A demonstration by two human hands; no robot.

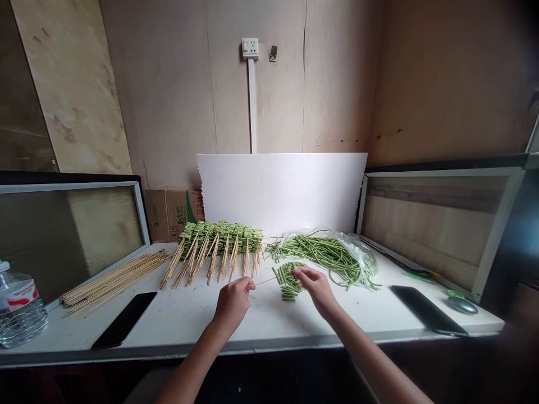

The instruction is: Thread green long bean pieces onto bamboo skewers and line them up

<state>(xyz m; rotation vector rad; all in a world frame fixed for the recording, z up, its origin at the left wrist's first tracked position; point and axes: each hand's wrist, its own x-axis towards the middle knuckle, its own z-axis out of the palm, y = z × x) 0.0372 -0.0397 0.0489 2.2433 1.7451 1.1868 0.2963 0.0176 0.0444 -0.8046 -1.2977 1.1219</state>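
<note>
A thin wooden skewer (pixel 265 280) is pinched in my left hand (pixel 233 303), its far end pointing right toward the cut green beans. My right hand (pixel 315 286) is closed at the fingertips over the small pile of cut long bean pieces (pixel 288 275). It seems to pinch a bean piece, mostly hidden by the fingers and hard to tell from the pile behind. A short row of bean pieces (pixel 288 293) lies just below the pile. Behind my left hand, finished bean skewers (pixel 221 235) are stacked in layers, their bare sticks (pixel 213 258) pointing toward me.
Uncut long beans (pixel 326 252) spill from a clear plastic bag (pixel 357 252). Loose skewers (pixel 113 280), a black phone (pixel 125 320) and a water bottle (pixel 21 308) are at left. Another dark phone (pixel 427 310) and a mouse (pixel 462 304) lie right. A white board (pixel 282 193) stands behind.
</note>
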